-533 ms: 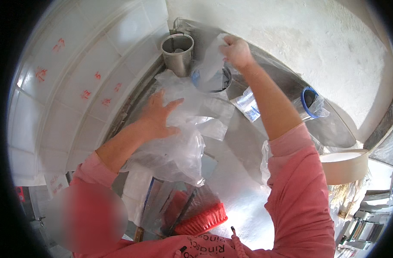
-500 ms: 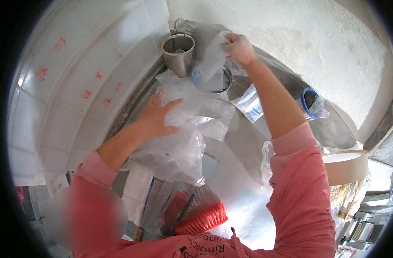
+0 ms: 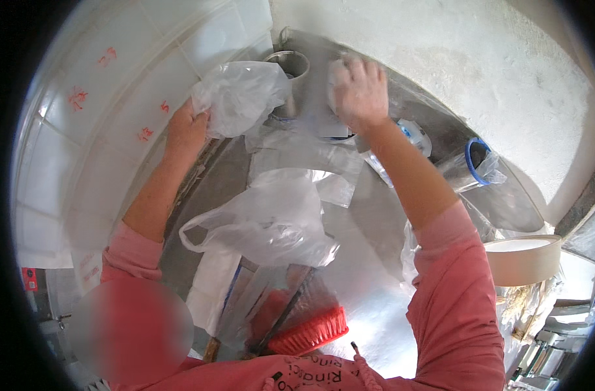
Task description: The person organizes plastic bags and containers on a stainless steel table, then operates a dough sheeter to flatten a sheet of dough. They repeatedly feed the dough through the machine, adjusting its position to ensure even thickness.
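On the left, my left hand (image 3: 188, 127) is closed on a crumpled clear plastic bag (image 3: 242, 98), lifted beside a metal cup (image 3: 291, 68). My right hand (image 3: 362, 94), smeared by motion, is at the far side with its fingers curled. A blurred translucent plastic piece (image 3: 335, 81) shows at its left edge, and the hand seems closed on it. Between my arms, a white plastic carrier bag (image 3: 265, 221) with a loop handle lies on the metal surface. Flat clear bags (image 3: 304, 159) lie just beyond it.
White crates (image 3: 115, 143) with red marks stack up along the left. A blue-rimmed container (image 3: 478, 159) lies at right, near a roll of tape (image 3: 524, 260). A red-bristled brush (image 3: 310, 332) lies close to my body. A pale wall (image 3: 480, 65) bounds the far side.
My left hand has moved up and left, from open over the plastic to gripping a bag. The carrier bag beneath is now uncovered. My right hand has shifted slightly and turned.
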Demonstrator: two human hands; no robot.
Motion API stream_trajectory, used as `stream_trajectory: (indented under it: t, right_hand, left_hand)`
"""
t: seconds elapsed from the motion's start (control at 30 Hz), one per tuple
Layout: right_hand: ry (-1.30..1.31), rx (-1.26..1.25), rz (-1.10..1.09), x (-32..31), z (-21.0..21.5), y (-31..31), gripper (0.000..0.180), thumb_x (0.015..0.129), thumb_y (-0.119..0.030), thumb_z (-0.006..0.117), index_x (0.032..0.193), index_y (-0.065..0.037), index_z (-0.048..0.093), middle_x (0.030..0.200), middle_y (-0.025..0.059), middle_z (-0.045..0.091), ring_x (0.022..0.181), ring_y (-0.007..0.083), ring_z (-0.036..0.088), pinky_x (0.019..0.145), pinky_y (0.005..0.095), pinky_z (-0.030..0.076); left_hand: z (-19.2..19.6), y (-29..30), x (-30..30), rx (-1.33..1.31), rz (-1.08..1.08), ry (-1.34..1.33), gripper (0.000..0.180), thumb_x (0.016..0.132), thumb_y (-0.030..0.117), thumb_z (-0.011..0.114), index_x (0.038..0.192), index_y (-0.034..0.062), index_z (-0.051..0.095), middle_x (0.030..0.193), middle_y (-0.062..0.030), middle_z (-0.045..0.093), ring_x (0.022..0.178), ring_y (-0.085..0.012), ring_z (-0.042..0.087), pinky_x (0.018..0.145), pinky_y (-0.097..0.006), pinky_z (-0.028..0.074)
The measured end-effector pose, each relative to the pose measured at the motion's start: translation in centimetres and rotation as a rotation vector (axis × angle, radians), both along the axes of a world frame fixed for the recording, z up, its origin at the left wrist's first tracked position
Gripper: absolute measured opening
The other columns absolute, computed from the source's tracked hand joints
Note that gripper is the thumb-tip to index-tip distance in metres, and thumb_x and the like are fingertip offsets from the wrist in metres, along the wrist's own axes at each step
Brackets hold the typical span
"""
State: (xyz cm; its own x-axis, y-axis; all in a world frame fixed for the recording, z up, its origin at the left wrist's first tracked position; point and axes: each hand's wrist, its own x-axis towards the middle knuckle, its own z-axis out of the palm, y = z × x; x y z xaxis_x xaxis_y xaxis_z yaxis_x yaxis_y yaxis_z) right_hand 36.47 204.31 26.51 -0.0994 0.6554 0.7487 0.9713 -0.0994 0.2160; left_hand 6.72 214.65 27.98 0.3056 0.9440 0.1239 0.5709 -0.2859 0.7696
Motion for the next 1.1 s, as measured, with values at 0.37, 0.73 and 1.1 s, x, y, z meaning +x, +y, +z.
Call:
stream_trajectory:
  t: [0.37,0.73,1.1]
  right_hand:
    - [0.782,-0.748,0.063,-5.4,-12.4,-8.0,0.029,0.082,-0.024,0.064,0.107,-0.011,0.061,0.091,0.0188,0.064,0.089,0.0366,0.063,0.081,0.0430,0.049]
    - [2.582,-0.082,0.705,-1.7,1.4,-11.9,0.020,0.093,-0.008,0.055,0.112,-0.001,0.056,0.100,0.0105,0.063,0.081,0.0206,0.062,0.076,0.0356,0.052]
    - [1.682,-0.409,0.280,-6.2,7.1,-15.3,0.043,0.094,-0.018,0.056,0.135,-0.009,0.048,0.100,0.0049,0.062,0.076,0.0097,0.059,0.065,0.0234,0.048]
  left_hand:
    - [-1.8,-0.7,-3.1,-0.562,-0.140,-0.701,0.034,0.093,0.013,0.053,0.125,0.0053,0.051,0.118,-0.0094,0.060,0.095,-0.0196,0.062,0.074,-0.032,0.050]
    - [0.7,-3.5,-7.9,-0.929,-0.313,-1.136,0.063,0.094,0.039,0.053,0.140,-0.0004,0.035,0.133,-0.0147,0.051,0.119,-0.0265,0.052,0.099,-0.043,0.044]
    - [6.1,-7.9,-7.0,-1.017,-0.665,-1.395,0.064,0.090,0.050,0.052,0.132,0.0023,0.044,0.119,-0.0128,0.059,0.103,-0.0257,0.060,0.090,-0.041,0.049]
